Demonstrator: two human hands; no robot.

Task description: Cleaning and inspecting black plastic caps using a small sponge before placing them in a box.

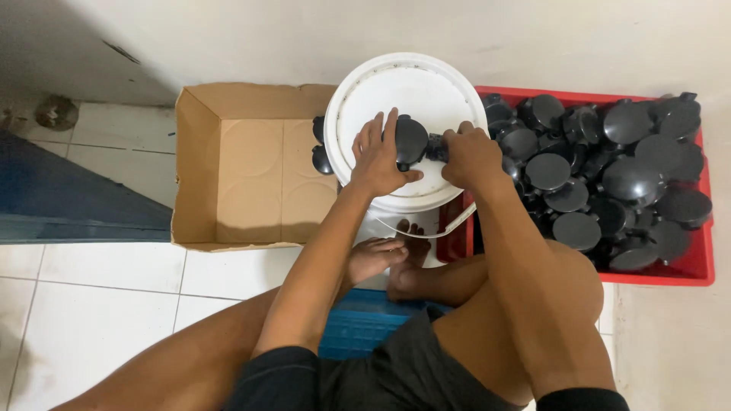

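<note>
Black round cap [410, 140] lies on the white bucket lid [381, 99], between both hands. The left hand [378, 158] rests on the lid with fingers spread, its grip pressed against the cap's left edge. The right hand [470, 156] has its grip pinched on the small black piece [436, 147] at the cap's right side. A red crate [697, 266] heaped with similar black caps sits to the right; a cardboard box [251, 164] holding 2 caps [320, 148] sits to the left
</note>
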